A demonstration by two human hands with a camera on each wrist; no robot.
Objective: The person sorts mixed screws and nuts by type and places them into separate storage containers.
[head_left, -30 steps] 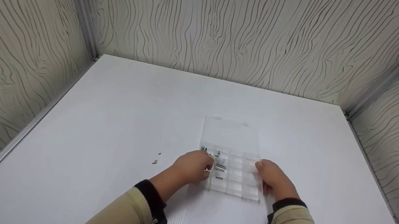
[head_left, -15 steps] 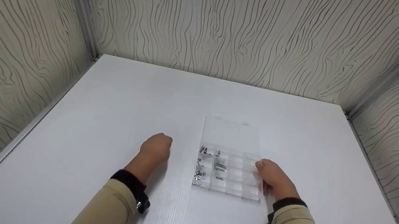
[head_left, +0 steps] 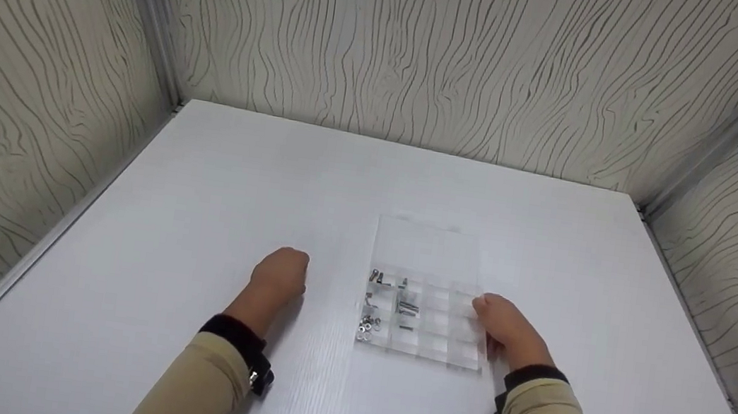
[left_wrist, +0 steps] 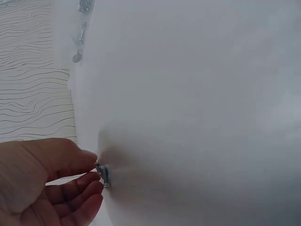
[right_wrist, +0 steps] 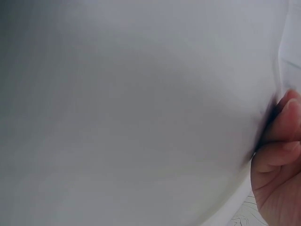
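Note:
A clear plastic compartment box [head_left: 433,344] lies on the white table with its lid [head_left: 428,247] folded back. Its left compartments hold metal nuts [head_left: 366,328] and small screws [head_left: 375,276]; more screws [head_left: 408,307] lie in the second column. My right hand [head_left: 513,331] grips the box's right edge, thumb on the rim, fingers bent down beside it. Left of the box, my left hand [head_left: 279,275] is low over the table. In the left wrist view, its thumb and fingers pinch small metal screws [left_wrist: 105,174] at the tabletop; their exact number is unclear.
White table [head_left: 238,168] surface surrounds the box and both hands. Wood-grain patterned panels [head_left: 390,46] stand behind and at both sides, with grey metal posts [head_left: 155,15] at the corners.
My left hand has moved left from the box's left compartments to where small screws lay loose on the table, now covering that spot. The right hand and box have stayed put.

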